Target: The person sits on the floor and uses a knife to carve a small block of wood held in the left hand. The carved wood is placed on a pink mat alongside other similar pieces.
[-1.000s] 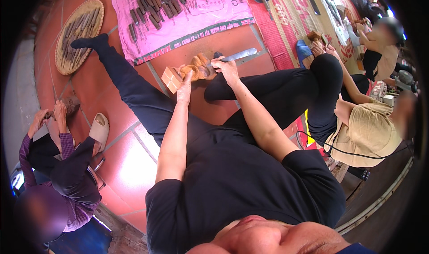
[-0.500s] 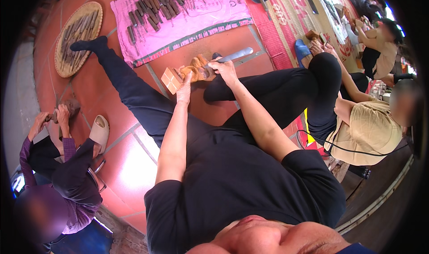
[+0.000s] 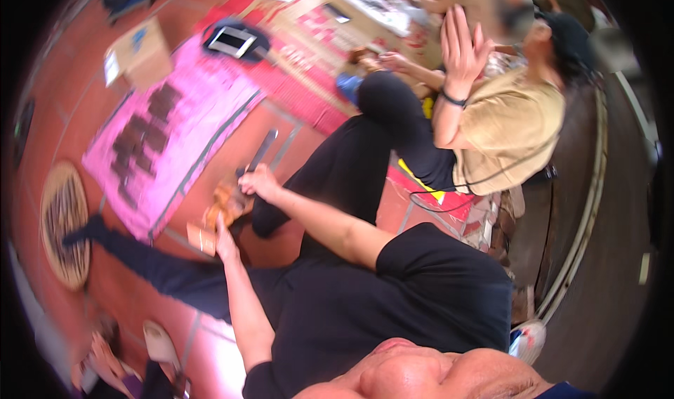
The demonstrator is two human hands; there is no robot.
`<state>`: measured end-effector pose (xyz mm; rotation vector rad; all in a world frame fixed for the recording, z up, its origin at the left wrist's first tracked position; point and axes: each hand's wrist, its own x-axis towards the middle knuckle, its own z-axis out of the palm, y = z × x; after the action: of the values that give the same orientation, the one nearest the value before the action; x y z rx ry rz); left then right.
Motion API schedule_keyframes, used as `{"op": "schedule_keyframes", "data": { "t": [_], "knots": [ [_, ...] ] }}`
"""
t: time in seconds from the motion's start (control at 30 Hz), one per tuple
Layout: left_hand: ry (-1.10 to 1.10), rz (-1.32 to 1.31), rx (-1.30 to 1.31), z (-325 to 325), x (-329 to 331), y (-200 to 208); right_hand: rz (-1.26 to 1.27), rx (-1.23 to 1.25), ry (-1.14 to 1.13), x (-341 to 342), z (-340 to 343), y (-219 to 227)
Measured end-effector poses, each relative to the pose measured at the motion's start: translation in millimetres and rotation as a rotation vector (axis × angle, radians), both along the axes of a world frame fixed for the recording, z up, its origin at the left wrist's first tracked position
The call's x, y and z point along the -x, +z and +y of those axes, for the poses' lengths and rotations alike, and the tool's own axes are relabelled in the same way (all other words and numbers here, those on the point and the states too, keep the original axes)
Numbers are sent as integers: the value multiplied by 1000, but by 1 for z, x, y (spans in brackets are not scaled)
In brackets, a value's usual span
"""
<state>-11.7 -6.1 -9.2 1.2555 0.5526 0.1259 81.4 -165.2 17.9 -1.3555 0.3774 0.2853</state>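
Note:
My left hand [image 3: 225,242] is closed around an orange-brown wooden carving [image 3: 226,204], near its square block base. The carving lies tilted just above the tiled floor, between my legs. Its details are blurred. Closed in my right hand [image 3: 260,182] is a long, flat metal tool [image 3: 265,148], its grey length pointing up and to the right, away from the carving. The fist hides the tool's other end, and whether it touches the wood I cannot tell.
Ahead lies a pink cloth [image 3: 219,94] with several wooden-handled tools [image 3: 140,143]. A round woven tray [image 3: 82,266] of tools is by my left foot. Beyond are a cardboard box [image 3: 144,58] and a phone [image 3: 232,42]. Close right, a tan-shirted person [image 3: 509,129] has a raised hand [image 3: 463,48].
The view has swung to the right, and the scene appears turned. The right-hand person's raised hand now shows. Both my hands keep their holds on the carving and the metal tool.

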Motion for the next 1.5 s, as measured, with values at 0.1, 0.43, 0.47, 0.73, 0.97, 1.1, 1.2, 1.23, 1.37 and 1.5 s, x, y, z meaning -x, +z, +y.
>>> {"op": "schedule_keyframes", "data": {
  "t": [0.1, 0.43, 0.47, 0.73, 0.97, 1.1, 1.2, 1.23, 1.37, 1.5],
  "knots": [
    [2, -24, -28, 2, 0, -3, 66, 77, -86, 2, -9, -4],
    [-20, 9, -85, 5, 0, 19, 139, 233, -14, -2, -5, -5],
    [-27, 21, -105, 5, 1, 19, 73, 106, -33, 1, -6, -12],
    [-34, 19, -163, 5, 1, 24, -7, 360, 158, 5, 7, 6],
    [-39, -15, -131, -1, 3, 15, -229, 528, 115, 20, -5, -1],
    [-39, -55, -170, 10, 1, 7, 93, 376, 207, 12, -3, 14],
    [-28, -28, -116, 8, 3, 10, 124, 219, 55, 14, -5, 15],
    [-25, -16, -88, 7, 3, 12, 133, 142, 29, 15, -6, 15],
    [-57, -58, -135, 13, 3, -13, -211, 532, 280, 18, -2, -1],
    [-56, -34, -159, 11, 4, -14, 78, 155, 175, 16, -7, -7]
  ]
}}
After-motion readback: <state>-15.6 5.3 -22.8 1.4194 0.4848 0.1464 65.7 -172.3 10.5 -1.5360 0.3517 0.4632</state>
